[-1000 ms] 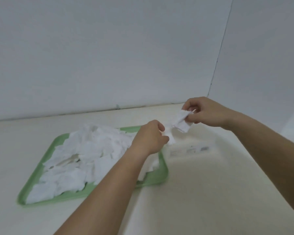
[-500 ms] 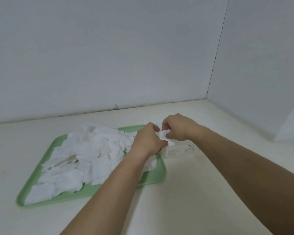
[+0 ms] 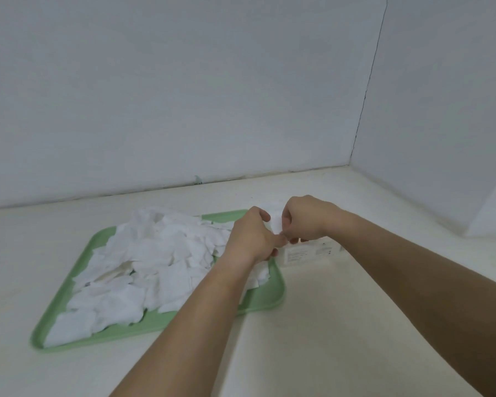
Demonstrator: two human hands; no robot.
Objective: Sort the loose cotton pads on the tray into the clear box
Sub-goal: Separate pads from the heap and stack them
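R hand, pad back at L hand; counter

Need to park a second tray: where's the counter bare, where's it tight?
Bare counter: left of the green tray, between its far rim and the back wall, and right of the clear box. Crowded: the tray, heaped with cotton pads, and its right corner, where left hand and right hand pinch one pad.
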